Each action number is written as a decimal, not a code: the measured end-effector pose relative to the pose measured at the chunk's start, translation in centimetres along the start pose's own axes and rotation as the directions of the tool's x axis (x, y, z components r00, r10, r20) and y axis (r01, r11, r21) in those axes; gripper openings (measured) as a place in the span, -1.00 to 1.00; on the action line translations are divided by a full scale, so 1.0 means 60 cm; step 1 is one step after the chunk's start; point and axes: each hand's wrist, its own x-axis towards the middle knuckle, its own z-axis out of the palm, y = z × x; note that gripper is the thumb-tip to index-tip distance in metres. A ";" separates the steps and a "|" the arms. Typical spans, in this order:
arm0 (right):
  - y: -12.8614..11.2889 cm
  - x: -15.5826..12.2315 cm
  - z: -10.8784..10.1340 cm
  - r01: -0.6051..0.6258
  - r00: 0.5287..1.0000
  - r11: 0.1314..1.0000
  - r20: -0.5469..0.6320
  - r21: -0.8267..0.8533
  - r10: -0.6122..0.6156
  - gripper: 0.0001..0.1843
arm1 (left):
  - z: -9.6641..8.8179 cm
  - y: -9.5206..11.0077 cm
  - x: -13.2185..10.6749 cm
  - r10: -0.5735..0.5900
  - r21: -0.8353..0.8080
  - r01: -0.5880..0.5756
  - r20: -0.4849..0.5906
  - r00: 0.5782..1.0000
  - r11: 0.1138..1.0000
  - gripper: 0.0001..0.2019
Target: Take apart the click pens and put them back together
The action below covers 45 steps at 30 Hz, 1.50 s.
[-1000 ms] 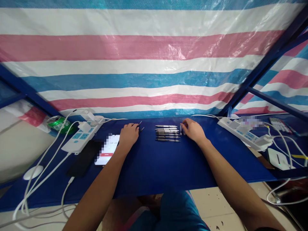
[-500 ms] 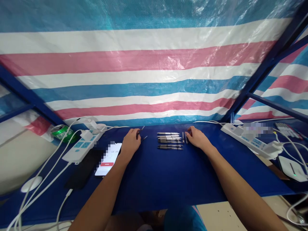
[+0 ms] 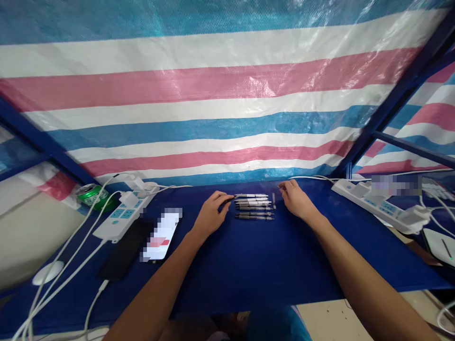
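Several grey and white pens (image 3: 254, 207) lie in a neat row on the blue table (image 3: 249, 260). My left hand (image 3: 211, 213) rests just left of the row. Its thumb and forefinger are pinched together at the left end of the topmost pen; what they hold is too small to make out. My right hand (image 3: 297, 200) lies to the right of the row with its fingers loosely apart and nothing in them. A short loose pen part (image 3: 273, 201) lies between that hand and the pens.
A lit phone (image 3: 161, 233) and a black phone (image 3: 121, 244) lie at the left, beside a white power strip (image 3: 122, 214), a green can (image 3: 89, 194) and white cables. At the right are another power strip (image 3: 377, 203) and a white box (image 3: 441, 244). A striped tarp hangs behind.
My left hand has moved right, up to the left ends of the pens. The small dark parts that lay beside it no longer show. My right hand has drawn slightly away from the row.
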 end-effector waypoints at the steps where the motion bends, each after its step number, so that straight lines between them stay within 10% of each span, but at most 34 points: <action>1: -0.017 -0.002 -0.003 0.058 0.998 0.996 -0.014 0.071 -0.057 -0.76 | 0.002 0.003 -0.001 0.002 -0.008 -0.002 0.019 1.000 1.000 -0.71; 8: -0.132 -0.028 0.000 0.325 0.933 0.915 0.080 0.240 -0.352 -0.73 | 0.013 0.024 -0.009 0.046 -0.061 -0.041 0.089 0.995 0.997 -0.74; 16: -0.137 -0.033 0.016 0.384 0.895 0.911 0.181 0.150 -0.407 -0.72 | 0.021 0.030 -0.012 0.072 -0.121 -0.058 0.116 0.991 0.991 -0.73; 20: -0.145 -0.035 0.020 0.402 0.878 0.881 0.167 0.250 -0.449 -0.72 | 0.025 0.038 -0.012 -0.077 -0.312 0.121 0.149 0.986 0.942 -0.58; 26: -0.166 -0.040 0.020 0.406 0.874 0.816 0.086 0.411 -0.478 -0.74 | 0.030 0.036 -0.013 -0.274 -0.394 0.315 0.157 0.949 0.864 -0.53; 45: -0.161 -0.040 0.024 0.215 0.958 0.862 0.073 0.460 -0.278 -0.85 | 0.038 0.015 -0.008 -0.263 -0.606 0.278 0.117 0.958 0.745 -0.46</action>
